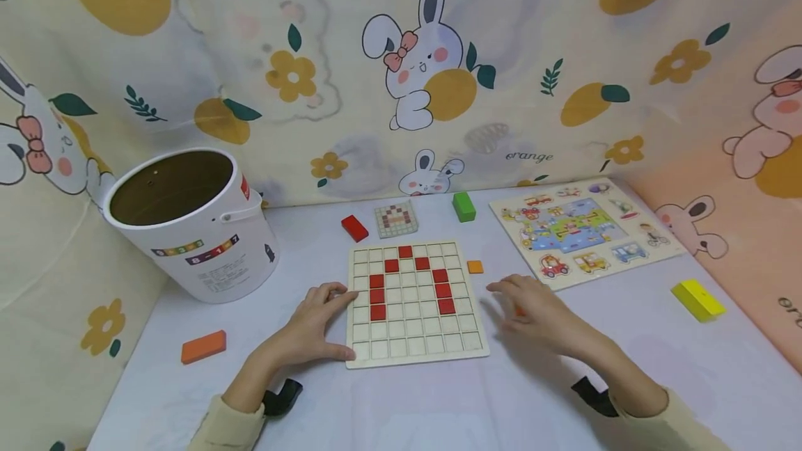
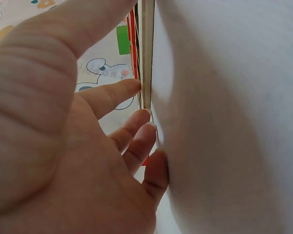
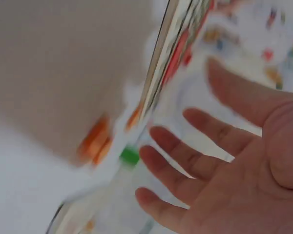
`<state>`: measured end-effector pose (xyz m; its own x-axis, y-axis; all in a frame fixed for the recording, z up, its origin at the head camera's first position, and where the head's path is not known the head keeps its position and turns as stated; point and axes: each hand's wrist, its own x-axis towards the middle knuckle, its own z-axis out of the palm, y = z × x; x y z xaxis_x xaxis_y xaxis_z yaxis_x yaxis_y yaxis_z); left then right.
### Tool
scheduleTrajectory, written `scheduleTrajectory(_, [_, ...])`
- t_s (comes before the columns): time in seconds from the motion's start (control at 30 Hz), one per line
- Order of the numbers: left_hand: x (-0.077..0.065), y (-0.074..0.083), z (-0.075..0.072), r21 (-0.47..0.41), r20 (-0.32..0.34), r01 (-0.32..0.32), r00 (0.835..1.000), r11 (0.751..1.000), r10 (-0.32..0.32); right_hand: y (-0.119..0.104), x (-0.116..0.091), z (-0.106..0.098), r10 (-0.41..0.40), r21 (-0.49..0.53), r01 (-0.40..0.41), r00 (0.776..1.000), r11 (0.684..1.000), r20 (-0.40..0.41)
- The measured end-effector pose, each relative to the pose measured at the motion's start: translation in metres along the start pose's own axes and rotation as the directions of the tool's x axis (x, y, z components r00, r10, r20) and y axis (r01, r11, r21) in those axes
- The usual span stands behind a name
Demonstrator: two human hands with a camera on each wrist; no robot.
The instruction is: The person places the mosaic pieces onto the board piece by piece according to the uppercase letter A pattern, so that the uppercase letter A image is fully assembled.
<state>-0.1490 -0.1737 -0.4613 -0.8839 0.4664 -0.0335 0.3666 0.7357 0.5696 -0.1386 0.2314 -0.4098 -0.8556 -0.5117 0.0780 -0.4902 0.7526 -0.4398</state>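
Note:
A wooden grid board (image 1: 416, 344) lies flat on the table, with several red square tiles (image 1: 376, 295) in an arch-like pattern. My left hand (image 1: 308, 326) rests against its left edge, the thumb at the near corner and the other fingers farther up. The left wrist view shows these fingers (image 2: 122, 92) touching the board's edge. Right of the board hovers my right hand (image 1: 539, 313), fingers spread and holding nothing in the right wrist view. Partly hidden by it is an orange piece (image 1: 519, 310). An orange square tile (image 1: 475, 267) lies near the board's right edge.
Behind the board are a red block (image 1: 354, 228), a small pattern card (image 1: 396, 219) and a green block (image 1: 464, 207). A white bucket (image 1: 216, 266) and an orange block (image 1: 203, 347) stand left. A picture puzzle (image 1: 510, 218) and a yellow block (image 1: 698, 300) are right.

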Motion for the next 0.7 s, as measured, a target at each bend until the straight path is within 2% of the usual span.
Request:
scheduleTrajectory(0.1, [0.001,0.001,0.000,0.004,-0.001,-0.003,1.000,1.000,0.003,0.020,-0.008,-0.012,0.083,0.072,-0.080,0.996,0.994,-0.040])
scheduleTrajectory(0.17, [0.001,0.001,0.001,0.008,-0.005,-0.006,1.000,1.000,0.006,0.031,-0.012,-0.014,0.141,0.125,-0.137,0.990,0.983,-0.024])
scheduleTrajectory(0.27, [0.001,0.001,0.001,0.008,-0.012,-0.013,1.000,1.000,0.013,0.041,-0.011,-0.011,0.185,0.134,-0.184,0.983,0.974,0.005])
scheduleTrajectory(0.53, [0.001,0.001,0.002,0.006,-0.008,0.000,1.000,1.000,0.000,0.047,-0.004,-0.002,0.203,0.059,-0.203,0.979,0.978,-0.006])
scheduleTrajectory(0.6, [0.002,0.001,0.001,0.004,-0.007,0.002,1.000,1.000,-0.002,0.046,-0.002,-0.002,0.205,0.083,-0.205,0.979,0.975,0.004])
scheduleTrajectory(0.7, [0.001,0.002,0.001,0.003,-0.007,0.001,1.000,1.000,-0.001,0.046,0.002,-0.003,0.191,0.175,-0.195,0.981,0.965,0.035])
